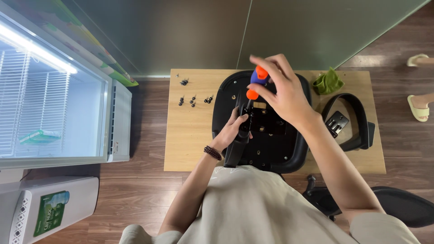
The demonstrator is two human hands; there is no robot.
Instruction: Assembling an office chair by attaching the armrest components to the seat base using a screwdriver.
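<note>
The right hand (282, 92) closes its fingers around the top of an orange and blue screwdriver (256, 81), held upright over the metal plate (266, 119) on the upturned black chair seat (289, 153) lying on the wooden table (190, 135). The left hand (234, 129) grips a black armrest bracket (237, 151) beside the plate. Loose screws (193, 100) lie left of the seat.

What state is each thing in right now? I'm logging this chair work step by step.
Screwdriver: upright, tip down on the bracket, held at its handle by the right hand.
Black bracket: lying on the seat, steadied by the left hand.
Chair seat: flat on the wooden table, underside up.
Armrest: loose on the table, unattached.
Screws: loose, scattered.
Green cloth: crumpled.
Freezer: lit, lid shut.
</note>
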